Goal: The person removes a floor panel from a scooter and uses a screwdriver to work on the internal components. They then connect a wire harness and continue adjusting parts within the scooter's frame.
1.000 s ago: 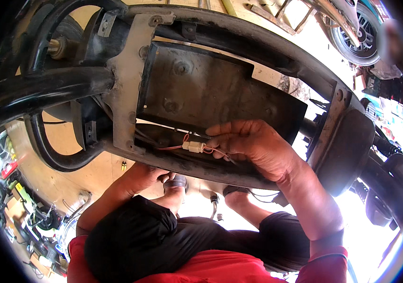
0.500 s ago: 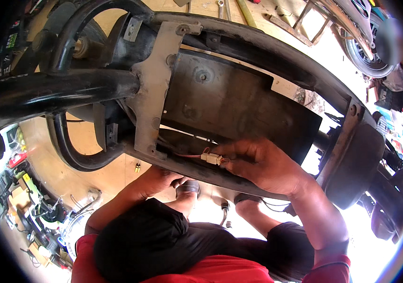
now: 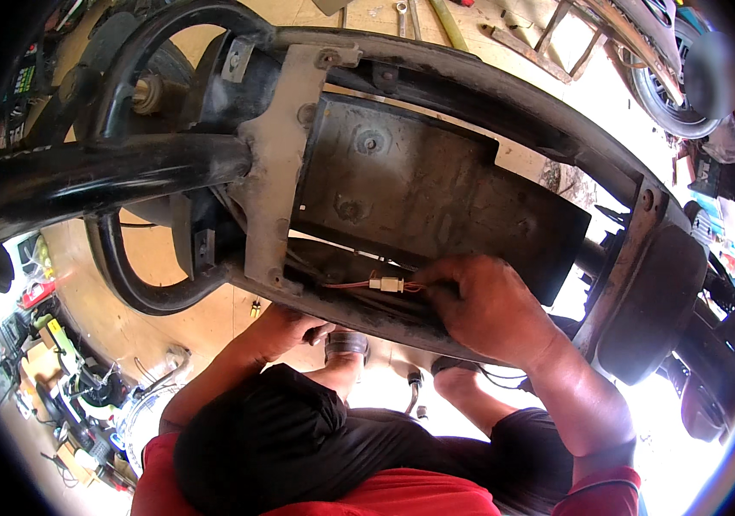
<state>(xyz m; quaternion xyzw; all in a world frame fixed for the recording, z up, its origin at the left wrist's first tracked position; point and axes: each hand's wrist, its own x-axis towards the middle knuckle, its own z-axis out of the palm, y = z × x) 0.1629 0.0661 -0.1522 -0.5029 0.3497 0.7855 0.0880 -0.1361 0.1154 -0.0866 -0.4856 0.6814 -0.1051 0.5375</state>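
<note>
Mid-frame, the right hand [image 3: 496, 308] pinches wires [image 3: 412, 286] beside the white plug connector [image 3: 386, 284], seemingly steadying it, while lower-left of centre the left hand [image 3: 292, 330] curls, its grip unclear.

Head view: fisheye, left unit of head-worn pair. Position above dark shorts [image 3: 256, 439], facing steeply down. Near range: right hand [image 3: 498, 311], left hand [image 3: 288, 332], black frame [image 3: 471, 79]. Wide coverage, floor [image 3: 157, 331] beyond; edges bowed, circular dark border.
</note>
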